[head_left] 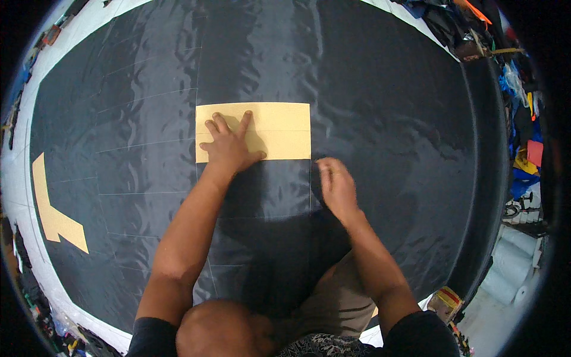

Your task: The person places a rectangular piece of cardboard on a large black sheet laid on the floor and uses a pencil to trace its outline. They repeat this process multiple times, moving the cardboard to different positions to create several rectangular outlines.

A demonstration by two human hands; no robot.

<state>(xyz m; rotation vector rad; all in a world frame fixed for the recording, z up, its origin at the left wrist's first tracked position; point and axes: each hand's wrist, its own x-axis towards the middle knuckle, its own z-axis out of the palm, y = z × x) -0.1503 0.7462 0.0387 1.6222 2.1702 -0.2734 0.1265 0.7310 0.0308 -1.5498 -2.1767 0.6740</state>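
My left hand (228, 143) lies flat with spread fingers on a yellow rectangular card template (285, 131), pressing its left half. The card rests on a wide sheet of black fabric (392, 131), which is ruled with thin pale lines. Just off the card's lower right corner, my right hand (338, 187) is closed in a pinch, close to a pale line running down from that corner. Whatever its fingertips hold, if anything, is too small to make out.
A second yellow card piece (53, 217), angular and branched, lies at the fabric's left side. Along the right edge the fabric bulges into a thick roll or fold (485, 172). Beyond it are heaped coloured materials (526, 160) and pale rolls (508, 262).
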